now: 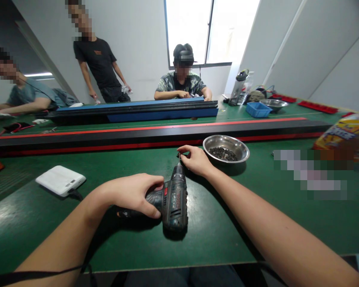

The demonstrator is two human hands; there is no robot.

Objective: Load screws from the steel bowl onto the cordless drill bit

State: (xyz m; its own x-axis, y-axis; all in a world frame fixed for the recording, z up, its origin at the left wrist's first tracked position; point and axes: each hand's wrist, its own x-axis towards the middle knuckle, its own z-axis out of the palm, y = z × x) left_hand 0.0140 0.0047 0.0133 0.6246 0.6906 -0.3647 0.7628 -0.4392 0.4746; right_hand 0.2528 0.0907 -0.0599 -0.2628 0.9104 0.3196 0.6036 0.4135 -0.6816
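Observation:
A dark cordless drill [174,198] lies on the green table [257,207], its bit pointing away from me. My left hand [134,194] is wrapped round the drill's handle. My right hand [195,159] pinches at the tip of the bit [179,158], fingers pressed together; whether a small screw is between them I cannot make out. Just right of that hand stands a steel bowl [226,148] holding several small dark screws.
A long black and red rail [155,135] runs across the table beyond my hands. A white power bank [60,180] lies at the left. A colourful bag [345,135] sits at the right. Three other people are at the far side; a blue tray [258,109] stands there.

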